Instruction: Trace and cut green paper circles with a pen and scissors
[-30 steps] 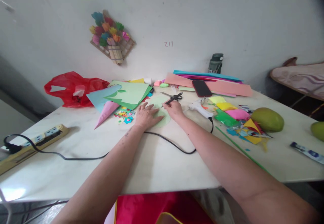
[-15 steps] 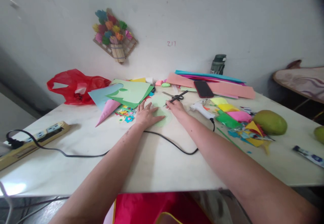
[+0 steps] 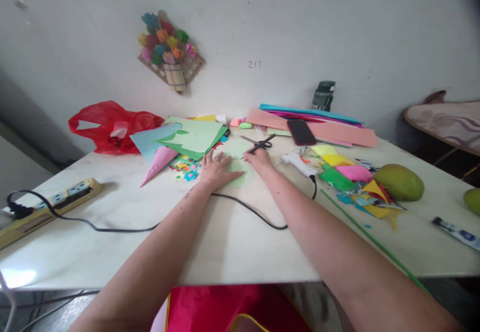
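Both arms are bare from the hands up to the picture's lower edge, with no sleeves, watch, bracelets or rings to be seen. The left hand (image 3: 216, 171) and right hand (image 3: 260, 162) wear no gloves. A small dark mark (too small to make out) sits on the left forearm (image 3: 187, 194) near the wrist.

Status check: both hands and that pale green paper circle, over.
Left hand flat on pale green paper circle, pinning it. Right hand holds a thin dark pen, tip on the circle. Black scissors and black cable close by.
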Available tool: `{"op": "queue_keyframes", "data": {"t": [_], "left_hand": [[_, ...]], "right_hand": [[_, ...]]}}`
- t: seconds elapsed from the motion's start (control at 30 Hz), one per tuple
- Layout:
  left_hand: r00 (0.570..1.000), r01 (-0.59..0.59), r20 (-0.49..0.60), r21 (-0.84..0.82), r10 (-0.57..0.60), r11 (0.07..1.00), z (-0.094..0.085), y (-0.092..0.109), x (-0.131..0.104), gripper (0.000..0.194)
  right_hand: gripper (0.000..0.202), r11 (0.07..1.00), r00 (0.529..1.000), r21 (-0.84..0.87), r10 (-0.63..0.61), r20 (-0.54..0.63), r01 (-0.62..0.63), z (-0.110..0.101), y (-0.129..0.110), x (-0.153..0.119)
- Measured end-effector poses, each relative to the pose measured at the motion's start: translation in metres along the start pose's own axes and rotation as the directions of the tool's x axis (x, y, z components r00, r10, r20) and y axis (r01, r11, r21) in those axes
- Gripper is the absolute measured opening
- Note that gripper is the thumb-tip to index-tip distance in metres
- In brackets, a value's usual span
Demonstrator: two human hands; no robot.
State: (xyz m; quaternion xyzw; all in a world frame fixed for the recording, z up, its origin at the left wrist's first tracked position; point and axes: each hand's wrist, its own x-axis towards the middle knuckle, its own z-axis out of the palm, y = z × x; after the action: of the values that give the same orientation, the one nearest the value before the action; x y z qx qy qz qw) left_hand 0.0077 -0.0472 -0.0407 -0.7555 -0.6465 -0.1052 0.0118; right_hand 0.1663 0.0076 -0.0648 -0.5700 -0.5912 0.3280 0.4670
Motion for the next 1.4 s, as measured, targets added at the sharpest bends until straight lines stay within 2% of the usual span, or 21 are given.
{"op": "queue_keyframes", "data": {"t": [0.2, 0.43, 0.8, 1.03, 1.4], "left_hand": [[1.000, 0.006, 0.000, 0.001, -0.006, 1.000, -0.001, 0.000, 0.000, 0.086], [1.000, 0.001, -0.019, -0.020, -0.001, 1.000, 0.003, -0.003, 0.002, 0.086], [1.000, 0.000, -0.025, -0.019, 0.000, 1.000, 0.002, -0.001, 0.001, 0.080], [1.000, 0.003, -0.014, -0.029, -0.003, 1.000, 0.002, -0.001, 0.001, 0.078], [1.000, 0.003, 0.004, -0.036, -0.003, 0.999, -0.002, 0.001, 0.000, 0.074]], "right_hand": [[0.020, 1.000, 1.000, 0.011, -0.011, -0.022, 0.011, -0.001, -0.004, -0.003], [0.020, 0.994, 0.998, -0.101, -0.042, -0.046, 0.038, -0.004, -0.009, -0.006], [0.014, 0.993, 1.000, -0.113, -0.028, 0.011, 0.029, -0.004, -0.011, -0.005], [0.017, 0.994, 0.999, -0.098, -0.045, 0.002, 0.045, -0.002, -0.008, -0.005], [0.018, 0.988, 1.000, -0.156, -0.009, -0.001, 0.008, -0.006, -0.018, -0.012]]}}
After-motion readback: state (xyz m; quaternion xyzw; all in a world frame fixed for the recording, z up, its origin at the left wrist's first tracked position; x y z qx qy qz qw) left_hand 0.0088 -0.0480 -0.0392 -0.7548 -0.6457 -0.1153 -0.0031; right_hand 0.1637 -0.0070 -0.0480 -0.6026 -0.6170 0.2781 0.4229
